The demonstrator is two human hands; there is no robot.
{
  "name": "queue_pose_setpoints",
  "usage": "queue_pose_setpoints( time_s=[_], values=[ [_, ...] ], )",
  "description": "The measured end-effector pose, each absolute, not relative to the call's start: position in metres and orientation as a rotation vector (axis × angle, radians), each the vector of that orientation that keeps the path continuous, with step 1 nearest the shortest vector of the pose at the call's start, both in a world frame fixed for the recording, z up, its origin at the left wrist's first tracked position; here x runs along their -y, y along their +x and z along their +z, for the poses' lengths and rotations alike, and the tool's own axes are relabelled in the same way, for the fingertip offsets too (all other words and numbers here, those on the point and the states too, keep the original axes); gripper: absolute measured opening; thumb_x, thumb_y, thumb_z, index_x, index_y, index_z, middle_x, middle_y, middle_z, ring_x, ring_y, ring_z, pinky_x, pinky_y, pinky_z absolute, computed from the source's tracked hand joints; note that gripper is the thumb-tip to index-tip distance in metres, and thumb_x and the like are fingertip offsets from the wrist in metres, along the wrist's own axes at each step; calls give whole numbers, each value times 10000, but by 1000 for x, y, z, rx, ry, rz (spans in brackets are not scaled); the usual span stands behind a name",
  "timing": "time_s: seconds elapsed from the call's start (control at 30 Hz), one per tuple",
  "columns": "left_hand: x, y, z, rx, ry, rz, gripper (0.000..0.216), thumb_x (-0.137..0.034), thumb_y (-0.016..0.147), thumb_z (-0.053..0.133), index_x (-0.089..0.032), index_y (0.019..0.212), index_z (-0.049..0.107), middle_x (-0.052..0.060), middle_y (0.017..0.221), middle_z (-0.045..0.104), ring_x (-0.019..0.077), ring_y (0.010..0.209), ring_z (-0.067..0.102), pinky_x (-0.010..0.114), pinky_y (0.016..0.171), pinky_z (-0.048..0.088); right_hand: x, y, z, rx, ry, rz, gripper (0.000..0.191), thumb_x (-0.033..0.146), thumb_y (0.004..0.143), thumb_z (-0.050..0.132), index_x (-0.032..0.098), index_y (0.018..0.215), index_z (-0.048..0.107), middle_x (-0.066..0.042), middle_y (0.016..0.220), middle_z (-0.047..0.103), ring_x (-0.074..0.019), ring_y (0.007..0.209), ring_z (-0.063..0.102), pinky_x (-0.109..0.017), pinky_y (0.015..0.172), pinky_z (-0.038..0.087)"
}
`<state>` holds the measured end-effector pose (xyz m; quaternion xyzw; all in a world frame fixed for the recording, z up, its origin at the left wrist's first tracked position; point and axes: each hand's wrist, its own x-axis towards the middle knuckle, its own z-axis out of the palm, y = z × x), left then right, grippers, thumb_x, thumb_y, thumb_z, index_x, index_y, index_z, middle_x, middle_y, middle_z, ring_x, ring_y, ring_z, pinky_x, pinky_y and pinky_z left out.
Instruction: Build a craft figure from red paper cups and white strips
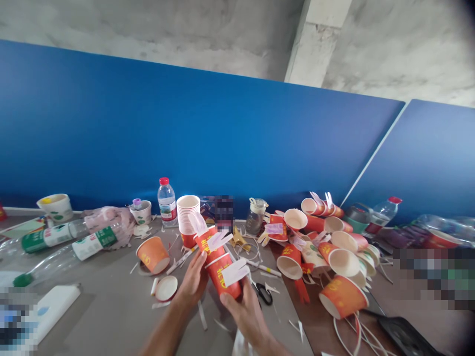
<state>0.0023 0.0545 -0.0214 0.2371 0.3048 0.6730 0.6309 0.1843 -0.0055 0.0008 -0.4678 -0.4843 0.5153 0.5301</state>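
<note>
Above the middle of the table I hold a paper-cup figure [217,269], made of red cups with yellow lettering joined end to end. Pale paper cutouts shaped like ears or hands stick out from its top and sides. My left hand [196,278] is closed around its upper cup from the left. Lower down, my right hand [245,309] grips the bottom cup, with the thumb on its near side and the other fingers mostly hidden. Just behind the figure rises a tall stack of paper cups [188,217]. Black-handled scissors [264,293] lie to the right of my right hand.
A pile of red and white cups [343,261] spreads over the right side. An orange cup [153,254] and a cut-off cup base [166,288] lie left of my hands. Plastic bottles [79,249] lie at far left. Paper scraps litter the table; a blue partition [185,123] stands behind.
</note>
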Motion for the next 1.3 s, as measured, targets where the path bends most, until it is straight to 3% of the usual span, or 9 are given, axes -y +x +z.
queue_pose_setpoints(
  time_s=[0.43,0.6,0.73,0.93,1.07,1.3],
  values=[
    [-56,-2,-26,-610,562,1503,626,-577,813,1244,-286,1291,963,141,1493,999,516,1608,835,617,1360,694,6,185,10,1144,-1094,1281,662,573,792,1075,214,1330,932,-181,1340,980,-443,1251,915,-536,1165,751],
    [-55,-1,-24,-665,557,1531,644,-611,772,1256,-242,1212,963,166,1413,1014,541,1554,861,622,1307,724,8,185,14,1150,-1108,1252,697,639,814,1088,224,1348,921,-165,1298,995,-426,1195,923,-530,1130,758],
    [-55,3,-23,-645,551,1554,645,-586,789,1242,-263,1274,966,145,1443,1009,507,1543,872,615,1310,729,9,185,13,1168,-1125,1230,713,674,829,1084,212,1347,923,-176,1314,990,-427,1215,921,-523,1134,754],
    [-57,5,-24,-665,536,1607,610,-587,721,1288,-272,1131,964,126,1293,1033,510,1472,901,628,1316,717,7,186,-1,1170,-1183,1122,717,648,816,1086,221,1363,905,-173,1325,990,-426,1229,922,-510,1137,748],
    [-59,4,-28,-639,528,1609,637,-561,751,1278,-280,1219,948,118,1360,1021,485,1488,900,628,1342,703,4,187,-10,1182,-1196,1090,664,606,813,1067,225,1330,903,-166,1308,986,-409,1200,920,-478,1116,747],
    [-58,3,-30,-668,556,1602,654,-596,784,1257,-282,1272,956,122,1416,1016,479,1548,881,611,1361,701,0,186,-25,1199,-1177,1101,731,608,846,1056,201,1425,872,-183,1329,977,-421,1198,911,-510,1113,738]
  ],
)
